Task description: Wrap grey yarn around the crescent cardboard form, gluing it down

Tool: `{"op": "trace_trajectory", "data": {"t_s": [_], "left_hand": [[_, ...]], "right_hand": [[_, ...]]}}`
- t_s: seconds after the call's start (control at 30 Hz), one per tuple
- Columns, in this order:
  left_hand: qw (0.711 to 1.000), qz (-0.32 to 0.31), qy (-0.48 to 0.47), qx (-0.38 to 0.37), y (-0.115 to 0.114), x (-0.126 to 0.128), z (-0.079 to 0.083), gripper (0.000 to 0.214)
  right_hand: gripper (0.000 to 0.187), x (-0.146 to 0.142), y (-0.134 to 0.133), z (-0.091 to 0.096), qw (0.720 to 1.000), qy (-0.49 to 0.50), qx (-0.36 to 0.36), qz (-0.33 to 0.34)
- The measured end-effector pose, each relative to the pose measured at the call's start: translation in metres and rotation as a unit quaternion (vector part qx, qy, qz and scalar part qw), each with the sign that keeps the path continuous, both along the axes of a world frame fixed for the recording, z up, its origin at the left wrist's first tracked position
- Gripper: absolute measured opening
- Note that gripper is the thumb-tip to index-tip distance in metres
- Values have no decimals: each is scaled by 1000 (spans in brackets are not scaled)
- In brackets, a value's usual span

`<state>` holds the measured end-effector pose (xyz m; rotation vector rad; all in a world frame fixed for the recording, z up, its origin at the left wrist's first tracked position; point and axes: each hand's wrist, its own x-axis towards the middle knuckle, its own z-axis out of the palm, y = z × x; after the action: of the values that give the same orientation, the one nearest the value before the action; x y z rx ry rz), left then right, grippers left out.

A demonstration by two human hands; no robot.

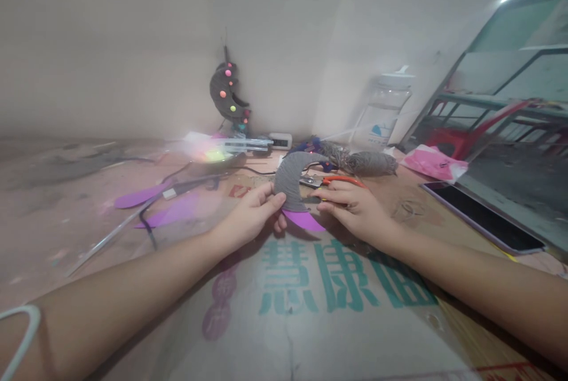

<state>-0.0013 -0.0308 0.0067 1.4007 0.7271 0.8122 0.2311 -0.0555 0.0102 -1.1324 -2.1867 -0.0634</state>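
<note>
My left hand point(251, 215) pinches a crescent-shaped piece point(290, 183) that is wrapped in grey yarn along its upper part, with its bare purple tip point(305, 219) showing below. My right hand point(355, 206) is closed beside that tip, fingers curled at the crescent's inner edge; what it grips is too small to make out. Orange-handled pliers point(339, 180) lie just behind my right hand. A skein of grey yarn point(361, 162) rests further back.
Flattened cardboard with green characters point(328, 280) covers the table. Purple cut-out shapes point(142, 194) and a black cable lie at left. A finished dark crescent with coloured dots point(226, 94) leans on the wall. A water jug point(386, 109), pink bag point(432, 162) and phone point(483, 215) sit right.
</note>
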Motion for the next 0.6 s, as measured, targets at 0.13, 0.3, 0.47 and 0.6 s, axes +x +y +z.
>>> {"op": "trace_trajectory", "data": {"t_s": [0.13, 0.3, 0.47, 0.6], "left_hand": [[1000, 6, -11, -1, 0, 1, -2, 32], [1000, 21, -15, -3, 1, 2, -3, 29], [999, 29, -16, -7, -1, 4, -2, 29], [999, 28, -13, -9, -3, 4, -1, 28]], "right_hand": [[25, -1, -3, 1, 1000, 7, 2, -9], [31, 1, -5, 2, 999, 13, 25, -17], [31, 2, -6, 5, 994, -79, 78, 15], [32, 0, -8, 7, 990, -112, 88, 8]]}}
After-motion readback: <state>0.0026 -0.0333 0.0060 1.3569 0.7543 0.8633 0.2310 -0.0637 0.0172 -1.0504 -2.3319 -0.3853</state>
